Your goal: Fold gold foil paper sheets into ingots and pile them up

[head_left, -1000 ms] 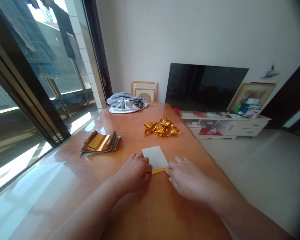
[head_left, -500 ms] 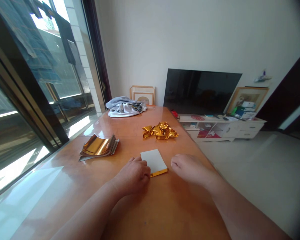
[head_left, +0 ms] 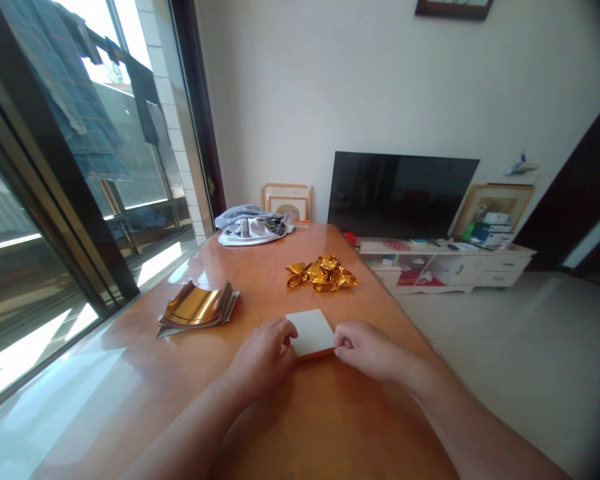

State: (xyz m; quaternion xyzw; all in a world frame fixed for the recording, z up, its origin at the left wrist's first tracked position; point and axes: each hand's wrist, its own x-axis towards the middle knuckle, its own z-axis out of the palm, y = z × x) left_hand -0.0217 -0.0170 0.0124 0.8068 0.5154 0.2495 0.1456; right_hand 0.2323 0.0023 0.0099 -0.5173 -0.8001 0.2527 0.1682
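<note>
A white-backed sheet of paper [head_left: 310, 332] lies on the wooden table [head_left: 330, 433] between my hands, with a thin orange-gold strip showing along its near edge. My left hand [head_left: 263, 357] has its fingers on the sheet's left edge, hiding that corner. At the right edge, my right hand [head_left: 365, 350] pinches the paper with curled fingers. Further up the table, a stack of gold foil sheets [head_left: 197, 307] with a curling top sheet lies left of both hands. A crumpled gold foil heap [head_left: 323, 273] sits beyond the paper.
A grey cloth bundle [head_left: 253, 227] lies at the table's far end. Glass sliding doors [head_left: 45, 220] run along the left side. Beyond the table's right edge are a tiled floor [head_left: 505, 353], a white TV cabinet [head_left: 445, 263] and a black television [head_left: 403, 193].
My right hand has moved left from beside the paper onto its right edge. The orange strip now looks narrower. The view has tilted slightly upward.
</note>
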